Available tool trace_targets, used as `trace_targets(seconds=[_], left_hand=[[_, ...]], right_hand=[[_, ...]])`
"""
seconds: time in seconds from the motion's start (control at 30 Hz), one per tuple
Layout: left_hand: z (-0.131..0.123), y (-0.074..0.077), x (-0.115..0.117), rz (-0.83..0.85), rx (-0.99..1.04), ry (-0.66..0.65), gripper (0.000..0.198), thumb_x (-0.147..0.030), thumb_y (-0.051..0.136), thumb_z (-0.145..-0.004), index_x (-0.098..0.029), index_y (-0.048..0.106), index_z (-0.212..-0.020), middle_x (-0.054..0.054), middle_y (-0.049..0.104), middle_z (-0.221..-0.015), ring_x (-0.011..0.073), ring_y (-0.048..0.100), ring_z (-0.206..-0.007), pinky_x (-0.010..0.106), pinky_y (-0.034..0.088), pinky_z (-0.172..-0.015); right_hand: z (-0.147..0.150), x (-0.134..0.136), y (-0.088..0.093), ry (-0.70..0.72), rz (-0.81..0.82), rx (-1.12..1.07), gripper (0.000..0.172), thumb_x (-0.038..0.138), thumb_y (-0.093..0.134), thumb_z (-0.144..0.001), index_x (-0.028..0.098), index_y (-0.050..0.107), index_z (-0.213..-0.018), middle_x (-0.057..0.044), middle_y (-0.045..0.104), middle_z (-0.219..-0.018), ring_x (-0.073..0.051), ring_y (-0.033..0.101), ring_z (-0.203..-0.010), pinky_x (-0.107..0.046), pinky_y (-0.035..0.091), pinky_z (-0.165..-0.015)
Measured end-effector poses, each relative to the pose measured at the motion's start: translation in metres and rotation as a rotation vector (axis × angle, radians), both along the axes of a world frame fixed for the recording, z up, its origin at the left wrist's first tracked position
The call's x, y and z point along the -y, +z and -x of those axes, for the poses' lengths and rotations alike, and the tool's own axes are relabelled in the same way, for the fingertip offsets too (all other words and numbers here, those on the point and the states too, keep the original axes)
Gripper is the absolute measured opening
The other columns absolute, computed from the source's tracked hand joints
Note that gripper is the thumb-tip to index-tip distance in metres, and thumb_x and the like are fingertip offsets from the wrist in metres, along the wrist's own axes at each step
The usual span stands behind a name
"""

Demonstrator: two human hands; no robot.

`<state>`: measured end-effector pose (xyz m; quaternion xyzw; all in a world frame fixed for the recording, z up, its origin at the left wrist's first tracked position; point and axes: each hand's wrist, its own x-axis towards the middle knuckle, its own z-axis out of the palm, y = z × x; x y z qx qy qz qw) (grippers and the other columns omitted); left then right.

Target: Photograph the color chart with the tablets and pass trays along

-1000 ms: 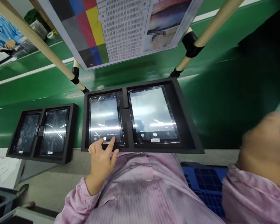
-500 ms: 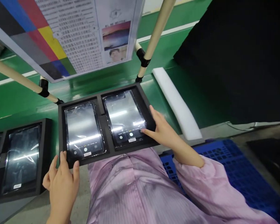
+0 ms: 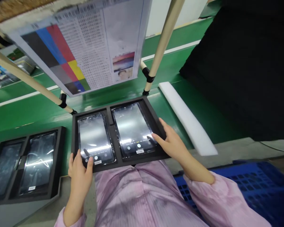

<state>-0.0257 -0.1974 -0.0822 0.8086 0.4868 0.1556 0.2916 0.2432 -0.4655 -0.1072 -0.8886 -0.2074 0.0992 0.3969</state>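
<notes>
A black foam tray [image 3: 115, 137] sits on the green work surface with two tablets in its compartments. The left tablet [image 3: 92, 130] and the right tablet [image 3: 132, 124] lie screen up, each lit with a row of round icons along its lower end and a small white label. My left hand [image 3: 81, 173] rests at the tray's near left corner, fingers apart, its tips over the left tablet's lower edge. At the right side, my right hand [image 3: 171, 140] grips the tray's edge, fingers along the outer wall and thumb reaching in beside the right tablet's lower corner.
Another black tray [image 3: 59, 157] with two dark-screened tablets stands at left. A printed chart [image 3: 92, 53] hangs above between beige poles [image 3: 164, 41]. To the right are a white foam strip [image 3: 186, 116], black cloth [image 3: 246, 69] and, lower down, a blue plastic crate [image 3: 248, 179].
The view has shifted, so the trays and chart appear farther right and lower. My left hand has come in over the tray's corner. My right thumb has drawn back from the right tablet's icon.
</notes>
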Motion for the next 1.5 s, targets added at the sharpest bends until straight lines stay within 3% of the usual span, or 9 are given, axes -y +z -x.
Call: trace_targets(seconds=[0.13, 0.3, 0.43, 0.7, 0.97, 1.07, 1.2, 1.33, 1.5], left_hand=[[-0.007, 0.009, 0.003, 0.255, 0.427, 0.239, 0.060, -0.052, 0.066, -0.080, -0.016, 0.058, -0.127, 0.021, 0.057, -0.139, 0.0326, 0.044, -0.140, 0.051, 0.029, -0.119], [-0.020, 0.042, -0.003, 0.546, 0.684, 0.221, 0.070, -0.061, 0.069, -0.078, -0.017, 0.057, -0.131, 0.015, 0.071, -0.118, 0.0268, 0.070, -0.105, 0.042, 0.055, -0.093], [-0.034, 0.055, -0.010, 0.885, 0.803, 0.106, 0.069, -0.053, 0.084, -0.069, -0.014, 0.068, -0.123, 0.015, 0.075, -0.109, 0.0269, 0.072, -0.099, 0.036, 0.058, -0.085], [-0.016, 0.057, -0.017, 0.862, 0.899, 0.042, 0.066, -0.040, 0.091, -0.063, -0.014, 0.070, -0.119, 0.012, 0.078, -0.099, 0.0251, 0.075, -0.088, 0.031, 0.060, -0.073], [-0.001, 0.083, 0.000, 0.862, 1.171, 0.015, 0.051, -0.036, 0.090, -0.064, -0.028, 0.075, -0.112, 0.008, 0.077, -0.111, 0.0248, 0.074, -0.096, 0.035, 0.061, -0.083], [-0.017, 0.083, 0.009, 0.745, 1.278, 0.026, 0.046, -0.038, 0.089, -0.065, -0.029, 0.075, -0.108, 0.006, 0.077, -0.109, 0.0231, 0.074, -0.095, 0.031, 0.061, -0.078], [-0.034, 0.072, 0.019, 0.336, 1.308, -0.038, 0.049, -0.043, 0.076, -0.080, -0.025, 0.067, -0.124, 0.011, 0.069, -0.126, 0.0261, 0.066, -0.114, 0.036, 0.056, -0.094], [-0.037, 0.064, 0.026, -0.202, 0.883, -0.235, 0.098, -0.044, 0.081, -0.075, -0.020, 0.030, -0.155, 0.019, 0.041, -0.149, 0.0364, 0.037, -0.143, 0.051, 0.032, -0.118], [-0.044, 0.062, 0.032, -0.554, 0.602, -0.203, 0.121, -0.047, 0.083, -0.069, -0.017, 0.008, -0.159, 0.021, 0.036, -0.139, 0.0408, 0.038, -0.136, 0.061, 0.036, -0.111]], right_hand=[[-0.001, -0.001, -0.006, -0.071, 0.006, 0.041, 0.081, 0.062, 0.051, -0.088, 0.014, 0.041, -0.152, -0.019, 0.050, -0.146, -0.034, 0.058, -0.119, -0.047, 0.051, -0.098], [-0.003, -0.001, -0.010, -0.085, 0.028, 0.086, 0.086, 0.070, 0.050, -0.085, 0.013, 0.045, -0.149, -0.020, 0.056, -0.138, -0.023, 0.061, -0.070, -0.046, 0.053, -0.079], [0.005, -0.012, 0.001, -0.048, 0.044, 0.358, 0.075, 0.071, 0.040, -0.089, 0.016, 0.057, -0.138, -0.019, 0.062, -0.130, -0.034, 0.065, -0.100, -0.058, 0.045, -0.095], [0.039, -0.070, 0.065, 0.402, -0.087, 0.337, 0.045, 0.052, 0.048, -0.095, 0.024, 0.067, -0.126, -0.012, 0.063, -0.132, -0.033, 0.059, -0.121, -0.060, 0.043, -0.105], [0.077, -0.101, 0.094, 0.522, -0.868, -0.114, 0.060, 0.056, 0.050, -0.100, 0.024, 0.045, -0.150, -0.013, 0.060, -0.137, -0.025, 0.063, -0.118, -0.043, 0.053, -0.101], [0.083, -0.116, 0.096, 0.390, -1.114, -0.364, 0.054, 0.061, 0.052, -0.097, 0.024, 0.059, -0.136, -0.011, 0.064, -0.132, -0.026, 0.062, -0.121, -0.043, 0.053, -0.102], [0.080, -0.127, 0.105, 0.311, -1.111, -0.591, 0.060, 0.074, 0.064, -0.083, 0.020, 0.070, -0.111, -0.011, 0.074, -0.110, -0.030, 0.066, -0.114, -0.046, 0.055, -0.100], [0.072, -0.129, 0.112, 0.305, -1.090, -0.631, 0.062, 0.078, 0.068, -0.075, 0.020, 0.071, -0.096, -0.010, 0.076, -0.094, -0.032, 0.069, -0.106, -0.047, 0.058, -0.093], [0.066, -0.130, 0.111, 0.292, -1.057, -0.577, 0.059, 0.077, 0.069, -0.073, 0.021, 0.070, -0.091, -0.009, 0.075, -0.093, -0.032, 0.068, -0.109, -0.047, 0.058, -0.093]])
